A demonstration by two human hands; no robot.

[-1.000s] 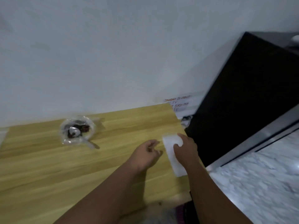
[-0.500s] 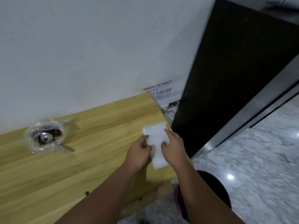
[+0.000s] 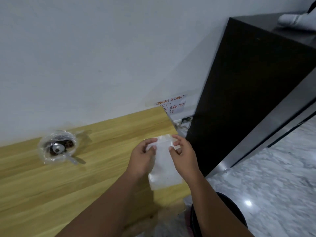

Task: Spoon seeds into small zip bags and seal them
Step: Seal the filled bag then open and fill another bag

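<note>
Both hands (image 3: pixel 163 154) pinch the zip bag (image 3: pixel 165 170) above the table (image 3: pixel 68 185)

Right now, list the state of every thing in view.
Bag, held by its top, looks empty.
Left hand, pinching bag top.
Right hand, pinching bag top.
Seed container, open, on table.
Spoon, resting in container, handle out.

1. we see a wooden table (image 3: pixel 51 194) set against a pale wall (image 3: pixel 102 57).
2. a note (image 3: pixel 172 104) with orange writing is stuck low on the wall, just past the table's far corner.
3. below the note we make out cables (image 3: pixel 183 123), too small to tell more.
4. a black cabinet (image 3: pixel 248 100) stands right of the table, with a white object (image 3: pixel 297 20) on top.
5. the floor (image 3: pixel 273 185) is grey-white marble.
</note>
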